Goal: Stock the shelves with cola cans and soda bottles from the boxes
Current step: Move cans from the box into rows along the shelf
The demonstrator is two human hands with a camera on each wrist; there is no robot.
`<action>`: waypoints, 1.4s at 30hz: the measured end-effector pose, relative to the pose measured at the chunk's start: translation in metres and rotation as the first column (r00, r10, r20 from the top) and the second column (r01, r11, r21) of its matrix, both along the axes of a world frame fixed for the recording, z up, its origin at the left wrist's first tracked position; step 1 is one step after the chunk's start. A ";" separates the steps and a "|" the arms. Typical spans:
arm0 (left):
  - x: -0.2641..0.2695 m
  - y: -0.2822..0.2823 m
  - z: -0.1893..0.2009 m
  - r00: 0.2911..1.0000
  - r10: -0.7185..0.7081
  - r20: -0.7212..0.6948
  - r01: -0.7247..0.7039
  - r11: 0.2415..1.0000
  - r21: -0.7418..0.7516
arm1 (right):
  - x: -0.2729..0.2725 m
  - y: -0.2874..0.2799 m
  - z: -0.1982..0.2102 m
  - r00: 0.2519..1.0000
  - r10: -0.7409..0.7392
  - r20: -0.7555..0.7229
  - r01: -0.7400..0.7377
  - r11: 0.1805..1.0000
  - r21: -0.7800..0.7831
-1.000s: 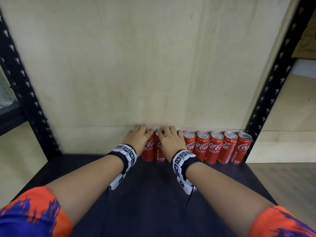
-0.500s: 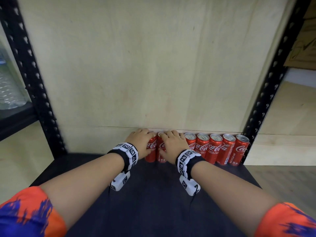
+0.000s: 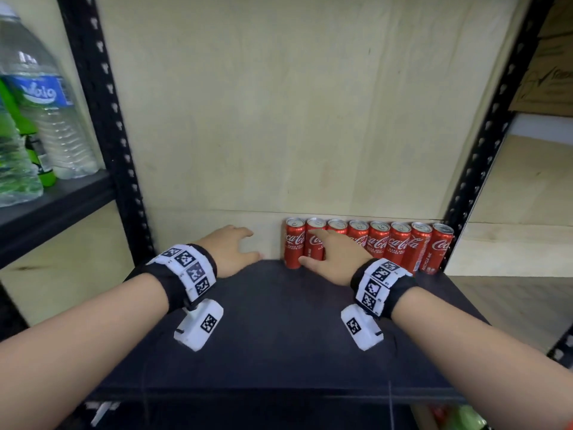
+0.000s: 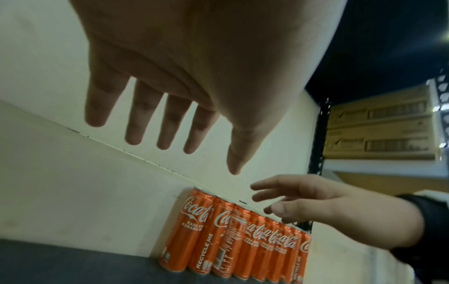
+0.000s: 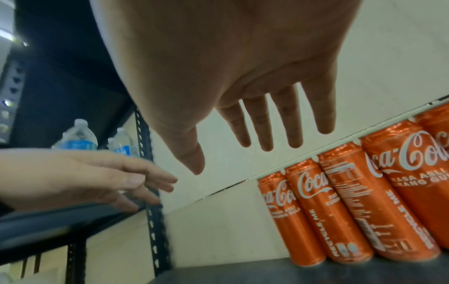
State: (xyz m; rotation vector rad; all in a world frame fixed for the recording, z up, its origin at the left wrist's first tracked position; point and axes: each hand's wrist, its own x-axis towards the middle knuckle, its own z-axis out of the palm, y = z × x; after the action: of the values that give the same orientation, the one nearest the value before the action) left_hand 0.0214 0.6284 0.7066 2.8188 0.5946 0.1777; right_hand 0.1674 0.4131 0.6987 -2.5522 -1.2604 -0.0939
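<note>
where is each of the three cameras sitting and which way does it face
Head: worn on the head, looking down and forward at the dark shelf; both forearms, left hand and right hand show.
Left wrist: under the left wrist, looking along the open left hand toward the cola cans; the right hand enters low right.
Right wrist: under the right wrist, looking along the open right hand at the back wall; the left hand and water bottles show at left.
Shared: all three views show the can row.
</note>
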 end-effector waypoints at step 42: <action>-0.285 -0.200 -0.323 0.609 -0.088 -0.788 -0.326 0.878 -0.350 | -0.222 -0.263 -0.294 0.662 -0.328 -0.674 -0.210 0.782 -0.587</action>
State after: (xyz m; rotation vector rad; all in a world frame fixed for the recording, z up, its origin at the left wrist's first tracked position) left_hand -0.2637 0.4286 0.3838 2.2382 0.8549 -1.1186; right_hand -0.0543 0.1498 0.4050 -2.5906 -0.9120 1.4788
